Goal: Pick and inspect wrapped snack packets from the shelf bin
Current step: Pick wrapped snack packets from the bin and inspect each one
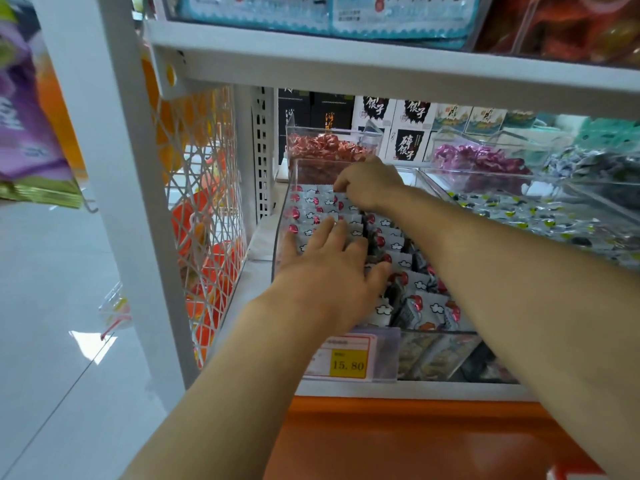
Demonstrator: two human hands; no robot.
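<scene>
A clear plastic bin (279, 237) sits on the white metal shelf (346, 389). It is filled with small white wrapped snack packets (313, 206), printed with red dots and little clouds and stood on edge in rows. Both bare hands are inside it. The left hand (330, 271) lies toward the bin's eight o'clock side, palm down. Its fingers are straight and slightly spread, resting flat on the tops of the packets with nothing grasped. The right hand (372, 183) reaches to the twelve o'clock end, its forearm crossing the bin's right half from five o'clock. Its fingers curl down onto the farthest row of packets, but the tips are small and blurred against the wrappers, so I cannot tell whether they have hold of one. The packets lie directly under the left palm and run on toward one o'clock of it, up to the right hand's knuckles. At six o'clock of the bin, a yellow price label (348, 364) reading 15.80 sits on the shelf front. At twelve o'clock behind the bin stands a clear tub of red foil-wrapped sweets (322, 150), and at two o'clock a heap of purple-wrapped sweets (478, 161). At three o'clock a neighbouring bin holds silvery packets with green and black spots (519, 216). At nine o'clock a white wire mesh panel (202, 188) closes the shelf's side.
</scene>
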